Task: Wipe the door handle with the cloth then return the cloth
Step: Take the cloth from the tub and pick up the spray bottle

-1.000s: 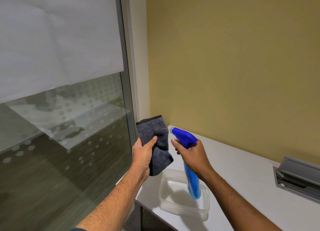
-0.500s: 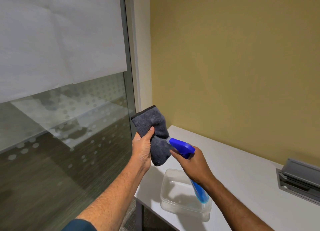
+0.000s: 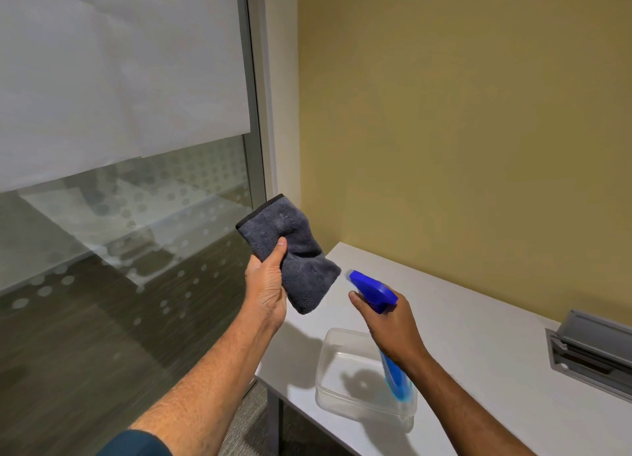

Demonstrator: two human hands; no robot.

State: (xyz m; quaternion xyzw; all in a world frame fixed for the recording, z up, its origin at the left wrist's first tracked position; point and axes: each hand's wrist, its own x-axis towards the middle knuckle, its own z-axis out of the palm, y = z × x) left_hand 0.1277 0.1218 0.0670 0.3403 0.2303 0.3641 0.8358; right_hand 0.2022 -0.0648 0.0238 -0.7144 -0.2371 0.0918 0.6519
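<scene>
Yellow wall (image 3: 461,131): filled the view from 12 to 3 o'clock, plain, meeting the tabletop along its far edge.
Glass partition (image 3: 119,250): took up the side from 8 to 11 o'clock, its upper part covered by white paper sheets (image 3: 119,72), its lower part clear with a band of frosted dots; a grey metal frame ran down its right edge.
White table (image 3: 478,336): stood at 4 to 5 o'clock, pushed against the wall, one corner close to the partition frame.
Grey cable box (image 3: 591,349): was set into the tabletop at 3 to 4 o'clock, its lid tilted up.
Clear plastic container (image 3: 328,360): sat on the table at about 5 o'clock, near the front edge, open at the top; the bottle's base hung over it.
Grey microfibre cloth (image 3: 294,250): was folded and raised in the air just below centre, at roughly 6 o'clock, clear of the table, with its black-edged end pointing up toward the glass.
Left hand (image 3: 266,291): gripped the cloth, thumb pressed over its front face and the remaining fingers hidden behind it.
Blue spray bottle (image 3: 374,289): was tilted, its nozzle aimed toward 10 o'clock at the cloth's lower part, just beside it without touching.
Right hand (image 3: 390,325): was wrapped round the bottle's neck, forefinger lying at the trigger under the spray head.
Door handle: did not appear anywhere in the head view.
</scene>
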